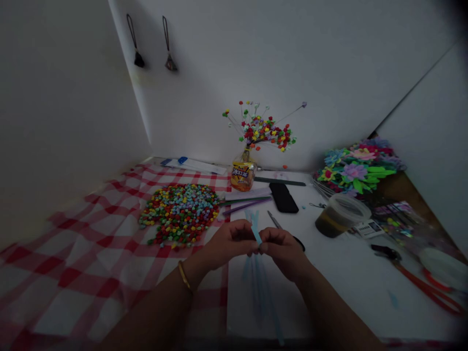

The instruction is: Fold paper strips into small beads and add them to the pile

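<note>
Between the fingertips of my left hand point(237, 239) and my right hand point(281, 248) a light blue paper strip point(257, 236) is pinched, its short end pointing up. Both hands are closed, with the fingertips meeting over the white board. Below them lie several more pale blue strips point(261, 292), running toward me. Scissors point(273, 219) rest just behind my right hand, partly hidden by it. To the left of my left hand spreads a heap of small folded paper stars point(183, 209) in many colours.
A labelled bottle point(242, 175) holds wire stems tipped with stars. A black phone point(283, 197), a plastic tub point(341, 214) with dark contents, red-handled pliers point(417, 278) and bright craft flowers point(358, 165) stand or lie to the right. A red checked cloth point(109, 253) covers the left.
</note>
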`<state>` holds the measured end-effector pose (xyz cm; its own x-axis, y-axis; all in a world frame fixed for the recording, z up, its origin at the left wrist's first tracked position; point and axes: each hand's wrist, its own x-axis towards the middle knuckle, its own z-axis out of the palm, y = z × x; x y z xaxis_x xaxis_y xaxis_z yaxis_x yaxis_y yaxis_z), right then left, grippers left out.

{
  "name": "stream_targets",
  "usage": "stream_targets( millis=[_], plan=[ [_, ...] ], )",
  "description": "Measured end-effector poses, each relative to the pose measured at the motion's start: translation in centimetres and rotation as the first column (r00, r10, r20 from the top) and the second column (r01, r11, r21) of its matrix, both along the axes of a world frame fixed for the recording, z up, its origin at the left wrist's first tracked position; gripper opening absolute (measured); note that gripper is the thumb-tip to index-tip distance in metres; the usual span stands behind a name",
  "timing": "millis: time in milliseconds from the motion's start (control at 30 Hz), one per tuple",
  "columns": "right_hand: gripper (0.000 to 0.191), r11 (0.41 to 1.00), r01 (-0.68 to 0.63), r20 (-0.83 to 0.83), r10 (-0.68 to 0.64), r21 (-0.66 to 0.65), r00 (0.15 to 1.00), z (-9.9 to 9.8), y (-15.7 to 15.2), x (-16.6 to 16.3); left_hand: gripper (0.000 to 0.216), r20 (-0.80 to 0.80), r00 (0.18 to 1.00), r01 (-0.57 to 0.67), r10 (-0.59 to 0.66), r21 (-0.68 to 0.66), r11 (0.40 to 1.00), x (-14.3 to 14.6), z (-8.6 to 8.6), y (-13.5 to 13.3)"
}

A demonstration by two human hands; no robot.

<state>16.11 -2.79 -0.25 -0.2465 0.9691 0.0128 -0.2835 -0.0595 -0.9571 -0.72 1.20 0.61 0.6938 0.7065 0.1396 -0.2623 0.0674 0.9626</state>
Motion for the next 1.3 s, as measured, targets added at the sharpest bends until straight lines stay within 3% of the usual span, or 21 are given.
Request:
stream_targets(
  millis=[200, 400, 500, 600, 700, 833, 1300],
  plan=[
    [0.013, 0.999, -0.015, 0.031, 0.016, -0.029, 0.999, -0.1, -0.1, 0.0, 0.017, 0.032, 0.999, 0.040, -0.037, -0.089, 0.995, -0.3, -0.3, 0.4],
    [0.017, 0.986, 0.168, 0.056, -0.169, 0.022, 0.984, -0.5, 0.2, -0.6, 0.019, 0.021, 0.997, -0.074, 0.076, -0.078, 0.994, -0.2, -0.5, 0.7],
    [0.017, 0.943, 0.267, 0.122, -0.294, 0.201, 0.948, -0.7, 0.3, -0.6, 0.020, 0.039, 0.989, -0.141, 0.144, -0.082, 0.987, 0.0, -0.7, 0.8],
    [0.019, 0.823, 0.336, 0.184, -0.457, 0.457, 0.870, -1.0, 0.4, -0.4, 0.020, 0.031, 0.984, -0.171, 0.175, -0.103, 0.980, 0.1, -0.9, 0.9],
    [0.020, 0.745, 0.321, 0.201, -0.516, 0.585, 0.832, -1.3, 0.3, -0.2, 0.020, 0.038, 0.977, -0.205, 0.211, -0.121, 0.971, 0.2, -1.0, 0.9],
    [0.023, 0.745, 0.309, 0.203, -0.508, 0.591, 0.837, -1.4, 0.2, -0.4, 0.020, 0.057, 0.968, -0.236, 0.244, -0.126, 0.964, 0.3, -1.0, 1.0],
    [0.026, 0.715, 0.405, 0.002, -0.495, 0.570, 0.869, -1.1, 0.1, -1.1, 0.019, 0.120, 0.978, -0.147, 0.168, -0.167, 0.975, 0.5, -1.2, 0.6]
  ],
)
